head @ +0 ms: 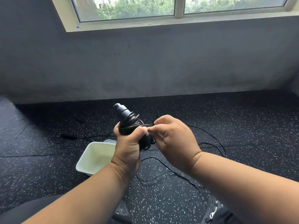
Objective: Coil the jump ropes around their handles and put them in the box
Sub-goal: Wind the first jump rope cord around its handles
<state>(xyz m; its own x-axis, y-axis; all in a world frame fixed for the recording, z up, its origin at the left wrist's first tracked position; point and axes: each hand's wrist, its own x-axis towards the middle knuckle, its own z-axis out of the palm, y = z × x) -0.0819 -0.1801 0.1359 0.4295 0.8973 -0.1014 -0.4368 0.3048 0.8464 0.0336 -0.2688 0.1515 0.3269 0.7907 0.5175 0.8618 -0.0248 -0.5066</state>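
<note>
Two hands worked: left hand (127, 147) gripped the handles (123, 112); right hand (173, 139) pinched thin, springy cord (210, 135), best held near the coil.

Black speckled rubber floor (242, 120) runs to grey wall (145, 62) at far edge; window (161, 7) above, w/ green trees outside.

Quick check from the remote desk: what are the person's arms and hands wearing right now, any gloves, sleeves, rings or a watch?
Nothing is worn. The left hand and right hand are bare, with no gloves and no rings visible. Both forearms are bare to the frame edge: no sleeves, watch or wristband. Dark clothing shows only at the bottom of the view, below the arms.
</note>
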